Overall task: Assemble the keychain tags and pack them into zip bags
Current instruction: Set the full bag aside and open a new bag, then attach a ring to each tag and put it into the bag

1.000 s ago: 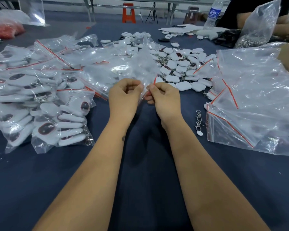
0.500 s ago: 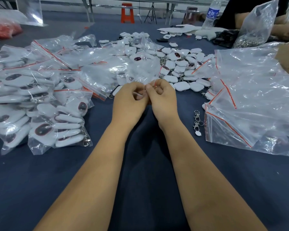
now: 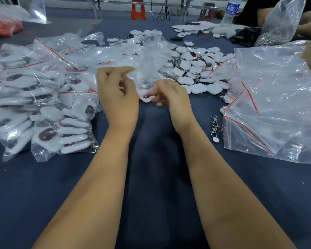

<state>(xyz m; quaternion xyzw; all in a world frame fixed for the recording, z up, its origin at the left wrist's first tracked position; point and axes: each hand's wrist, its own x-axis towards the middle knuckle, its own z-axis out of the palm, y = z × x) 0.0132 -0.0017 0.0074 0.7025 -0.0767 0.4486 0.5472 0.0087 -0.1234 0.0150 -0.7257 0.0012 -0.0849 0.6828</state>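
Dark blue cloth table [image 3: 151, 177], work in progress. Item: one clear zip bag [image 3: 147, 69], partly filled and blurred, held up at table centre above the cloth. Left hand [image 3: 118, 97]: fingers curled, pinching the bag's edge. Right hand [image 3: 172, 99]: fingers curled at one white tag [image 3: 146, 97] beside the bag's lower corner; grasp blurred, cannot tell whether it holds. Loose white tags [image 3: 196, 72]: one heap beyond the hands, too many to count. Packed bags [image 3: 43, 105]: one pile at left. Empty zip bags [image 3: 276, 105]: one stack at right. Metal clasps [image 3: 215, 128]: two, just beside that stack. Water bottle [image 3: 230, 11]: one, far right.
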